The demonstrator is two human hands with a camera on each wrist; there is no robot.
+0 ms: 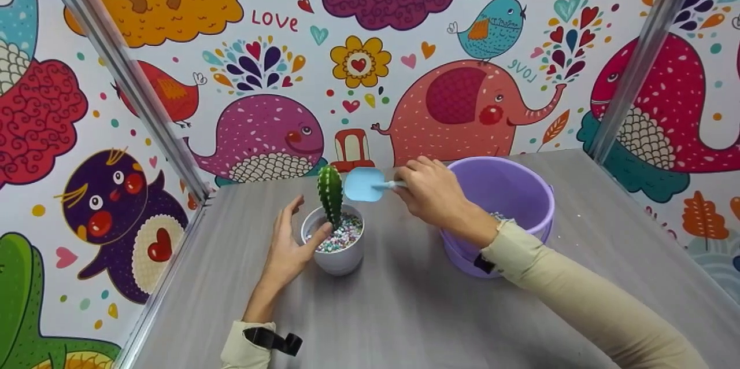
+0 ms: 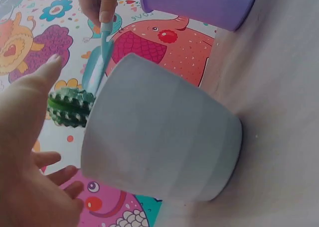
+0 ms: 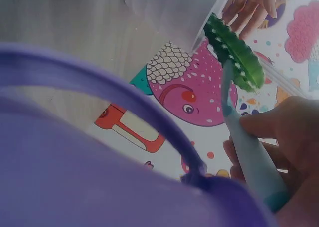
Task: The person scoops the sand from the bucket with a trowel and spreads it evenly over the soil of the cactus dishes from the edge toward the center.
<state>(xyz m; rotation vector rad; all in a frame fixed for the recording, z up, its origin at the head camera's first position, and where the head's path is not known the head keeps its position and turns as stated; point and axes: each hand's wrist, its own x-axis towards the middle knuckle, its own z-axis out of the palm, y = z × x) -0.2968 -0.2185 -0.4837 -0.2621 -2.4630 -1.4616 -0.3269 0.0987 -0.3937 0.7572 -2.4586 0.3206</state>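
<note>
A green cactus [image 1: 330, 192] stands upright in a white pot [image 1: 340, 262] filled with small multicoloured pebbles [image 1: 347, 232]. My left hand [image 1: 291, 250] is at the pot's left side, thumb and fingers spread around its rim; whether it touches is hard to tell. In my right hand [image 1: 430, 192] is a small light blue shovel [image 1: 363, 185], gripped by its handle [image 3: 254, 160]. The blade is beside the cactus, above the pot's far right rim, and no pebbles show on it. From the left wrist view, the pot's wall [image 2: 164, 127] hides the pebbles.
A purple bucket [image 1: 500, 181] stands right of the pot, under my right forearm, with some pebbles [image 1: 500, 216] visible inside. Its handle [image 3: 124, 92] crosses the right wrist view. Cartoon-printed walls [image 1: 358, 109] with metal posts [image 1: 633, 68] border the grey table [image 1: 404, 311].
</note>
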